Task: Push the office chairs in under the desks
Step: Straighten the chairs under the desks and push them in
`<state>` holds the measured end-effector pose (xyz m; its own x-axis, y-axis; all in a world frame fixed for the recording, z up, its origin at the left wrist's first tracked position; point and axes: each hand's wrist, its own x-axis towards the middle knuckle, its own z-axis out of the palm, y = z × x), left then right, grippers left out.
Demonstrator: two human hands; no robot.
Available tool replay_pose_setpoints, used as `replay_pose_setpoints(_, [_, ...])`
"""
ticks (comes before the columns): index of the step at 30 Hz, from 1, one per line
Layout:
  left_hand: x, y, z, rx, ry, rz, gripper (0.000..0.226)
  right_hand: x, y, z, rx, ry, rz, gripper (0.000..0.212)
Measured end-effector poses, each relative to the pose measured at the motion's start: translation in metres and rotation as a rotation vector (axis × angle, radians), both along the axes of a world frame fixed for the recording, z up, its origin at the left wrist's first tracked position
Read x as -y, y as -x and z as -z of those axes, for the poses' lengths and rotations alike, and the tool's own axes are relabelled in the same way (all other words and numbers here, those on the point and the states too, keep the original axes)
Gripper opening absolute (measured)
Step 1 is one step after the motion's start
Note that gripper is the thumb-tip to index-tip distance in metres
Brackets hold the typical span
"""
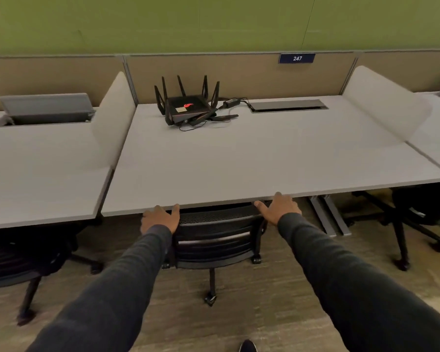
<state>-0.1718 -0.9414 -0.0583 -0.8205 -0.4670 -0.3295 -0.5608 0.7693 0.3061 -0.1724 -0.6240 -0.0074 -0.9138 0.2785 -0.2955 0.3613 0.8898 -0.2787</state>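
Observation:
A black mesh-backed office chair (215,235) stands right in front of me, its backrest top at the front edge of the grey middle desk (252,158) and its seat hidden under the desk. My left hand (160,218) grips the left top corner of the backrest. My right hand (280,208) grips the right top corner, fingers reaching under the desk edge. A second black chair (23,260) sits at the left desk (36,168), and a third chair (417,214) sits under the right desk.
A black router (188,106) with several antennas and a power brick (231,102) lie at the back of the middle desk. White dividers (114,120) separate the desks. Grey desk legs (330,214) stand to the right of the chair. My shoe (247,346) is on the carpet.

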Motion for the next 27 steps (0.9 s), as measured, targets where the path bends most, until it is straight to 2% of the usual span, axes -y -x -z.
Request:
replay_pose_setpoints(3, [-0.005,0.012,0.006,0.036,0.081,-0.013,0.092,-0.020,0.030,0.014,0.064,0.047,0.003,0.077])
replay_pose_setpoints(6, [-0.012,0.020,0.007,0.074,0.136,-0.033,0.094,-0.040,0.053,0.030,0.140,0.200,0.014,0.071])
replay_pose_setpoints(9, [-0.022,0.025,0.007,0.078,0.193,-0.059,0.089,-0.059,0.065,0.045,0.082,0.412,0.097,0.053])
replay_pose_setpoints(12, [-0.039,0.023,0.010,0.098,0.205,-0.086,0.087,-0.082,0.067,0.061,0.031,0.510,0.136,0.035])
replay_pose_setpoints(27, [-0.135,-0.018,0.005,0.091,0.208,-0.178,0.078,-0.179,0.039,0.082,-0.029,0.566,0.118,0.032])
